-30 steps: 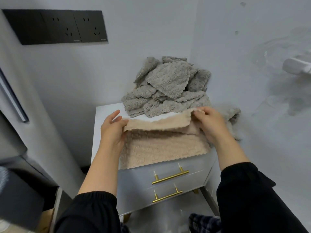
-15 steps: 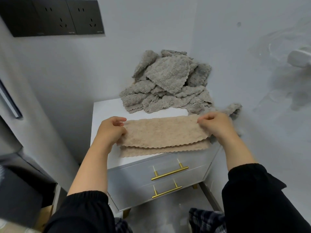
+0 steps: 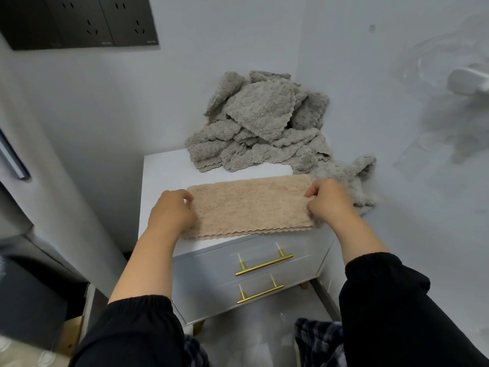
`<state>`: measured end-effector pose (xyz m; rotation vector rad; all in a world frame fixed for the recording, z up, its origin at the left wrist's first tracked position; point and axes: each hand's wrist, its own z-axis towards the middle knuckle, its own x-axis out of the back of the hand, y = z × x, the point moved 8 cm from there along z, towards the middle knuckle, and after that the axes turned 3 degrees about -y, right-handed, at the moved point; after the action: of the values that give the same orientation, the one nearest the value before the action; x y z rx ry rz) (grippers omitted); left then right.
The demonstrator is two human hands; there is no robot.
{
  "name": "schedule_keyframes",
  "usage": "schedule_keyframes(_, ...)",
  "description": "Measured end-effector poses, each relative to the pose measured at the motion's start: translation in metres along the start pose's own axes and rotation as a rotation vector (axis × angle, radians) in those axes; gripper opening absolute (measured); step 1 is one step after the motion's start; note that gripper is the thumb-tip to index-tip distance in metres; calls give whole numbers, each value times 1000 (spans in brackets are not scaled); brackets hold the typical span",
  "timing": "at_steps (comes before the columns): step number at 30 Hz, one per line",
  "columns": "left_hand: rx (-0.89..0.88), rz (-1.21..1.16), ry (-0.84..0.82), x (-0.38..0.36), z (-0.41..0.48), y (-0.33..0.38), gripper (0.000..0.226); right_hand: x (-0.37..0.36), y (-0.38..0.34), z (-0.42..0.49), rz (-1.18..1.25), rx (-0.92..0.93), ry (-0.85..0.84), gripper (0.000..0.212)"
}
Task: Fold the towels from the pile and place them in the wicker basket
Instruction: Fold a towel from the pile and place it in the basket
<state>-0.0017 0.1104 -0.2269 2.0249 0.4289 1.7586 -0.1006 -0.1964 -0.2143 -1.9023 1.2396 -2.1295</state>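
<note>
A: Left grip (image 3: 173, 210)?
B: Curled, pinching left end of beige towel (image 3: 248, 207).
A: Right grip (image 3: 329, 202)?
B: Likewise curled, pinching right end.
A: Towel's place?
B: Folded double, flat along front edge of white table (image 3: 164, 176), above two brass drawer handles (image 3: 264, 266).
A: Beyond?
B: Grey towel pile (image 3: 259, 128) just behind, heaped in wall corner, spilling off right side.

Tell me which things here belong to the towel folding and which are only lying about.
Belong to the job: beige towel, folded on the white cabinet; left hand and right hand, holding its ends; pile of grey towels behind it. No wicker basket is in view.
Only lying about: black wall sockets; gold drawer handles; white fitting on the right wall.
</note>
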Motion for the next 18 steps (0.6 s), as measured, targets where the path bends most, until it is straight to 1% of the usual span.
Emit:
schedule_keyframes(2,-43,137,150,6,-4,8,41,-5,-3,-2,-60,-1,-55,27)
schedule_keyframes(3,-93,177,215,7,-7,16,42,-7,-5,-2,-77,2,-66,26)
schedule_keyframes(4,-161,202,258,7,-10,26,42,-8,-6,-2,-92,5,-68,26)
schedule_keyframes(5,-241,211,268,3,-12,39,42,-8,-7,-2,-105,6,-67,26)
schedule_keyframes(6,-329,219,236,-5,-14,52,44,-8,-7,-3,-119,3,-68,25)
schedule_keyframes(7,-412,234,169,-17,-17,63,47,-7,-7,-3,-138,0,-66,21)
schedule_keyframes(9,-507,302,-23,-47,-21,76,55,-2,-9,-6,-196,3,-38,11)
schedule_keyframes(11,-497,391,-188,-73,-23,73,59,2,-10,-10,-246,-6,-18,22)
schedule_keyframes(12,-481,417,-230,-80,-22,70,59,2,-10,-11,-256,-20,-31,28)
schedule_keyframes(16,-454,415,-248,-83,-19,67,59,-9,3,-12,-268,-167,-164,44)
schedule_keyframes(18,-448,416,-256,-84,-18,66,60,-14,8,-10,-262,-209,-202,48)
